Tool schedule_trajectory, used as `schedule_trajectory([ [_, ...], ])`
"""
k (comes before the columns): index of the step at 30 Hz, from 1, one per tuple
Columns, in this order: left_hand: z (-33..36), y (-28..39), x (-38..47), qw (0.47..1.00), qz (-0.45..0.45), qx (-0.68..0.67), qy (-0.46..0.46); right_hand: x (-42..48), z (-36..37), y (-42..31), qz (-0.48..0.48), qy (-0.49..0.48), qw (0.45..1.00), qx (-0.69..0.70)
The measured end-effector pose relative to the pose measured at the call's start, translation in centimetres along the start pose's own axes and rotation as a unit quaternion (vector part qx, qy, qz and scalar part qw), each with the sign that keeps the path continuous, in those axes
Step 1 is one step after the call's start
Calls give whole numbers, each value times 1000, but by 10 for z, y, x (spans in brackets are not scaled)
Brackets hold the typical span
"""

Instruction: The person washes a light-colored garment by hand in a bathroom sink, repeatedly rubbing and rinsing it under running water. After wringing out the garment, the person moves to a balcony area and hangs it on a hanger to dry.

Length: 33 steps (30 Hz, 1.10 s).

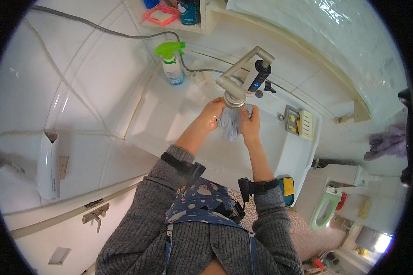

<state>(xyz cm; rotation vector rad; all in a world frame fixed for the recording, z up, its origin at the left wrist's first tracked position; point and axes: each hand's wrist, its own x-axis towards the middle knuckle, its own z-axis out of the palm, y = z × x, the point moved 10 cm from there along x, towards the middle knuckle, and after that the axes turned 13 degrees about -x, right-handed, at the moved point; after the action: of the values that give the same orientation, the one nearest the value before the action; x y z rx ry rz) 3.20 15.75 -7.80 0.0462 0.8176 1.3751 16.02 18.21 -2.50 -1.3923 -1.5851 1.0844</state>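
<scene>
A wet light-grey cloth [231, 124] hangs between my two hands, under the round head of a jointed faucet [234, 99] and above the white sink basin [179, 120]. My left hand [211, 113] grips the cloth's left edge, and water glistens at the wrist. On the right side, my right hand [250, 123] holds the cloth with the thumb towards the faucet. The faucet head hides part of the cloth's top. Whether water is running cannot be told.
A spray bottle with a green trigger [173, 67] stands at the sink's back left, near a crumpled cloth [199, 74]. Behind the faucet is a black-and-white dispenser [258, 77]. Soap dishes [306, 124] lie on the right ledge; a blue-green container [286, 196] sits nearer my right forearm.
</scene>
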Motion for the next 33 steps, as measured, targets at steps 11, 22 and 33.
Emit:
schedule_trajectory([
  [11, 33, 25, -35, 979, -31, 151, -136, -2, 28, -15, 67, -346, 912, -210],
  [22, -26, 25, -14, 986, 51, 149, -59, 20, 11, 7, 81, -52, 978, 186],
  [33, -19, -21, 11, 999, 10, 11, 49, 1, 35, -41, -93, 25, 953, -286],
])
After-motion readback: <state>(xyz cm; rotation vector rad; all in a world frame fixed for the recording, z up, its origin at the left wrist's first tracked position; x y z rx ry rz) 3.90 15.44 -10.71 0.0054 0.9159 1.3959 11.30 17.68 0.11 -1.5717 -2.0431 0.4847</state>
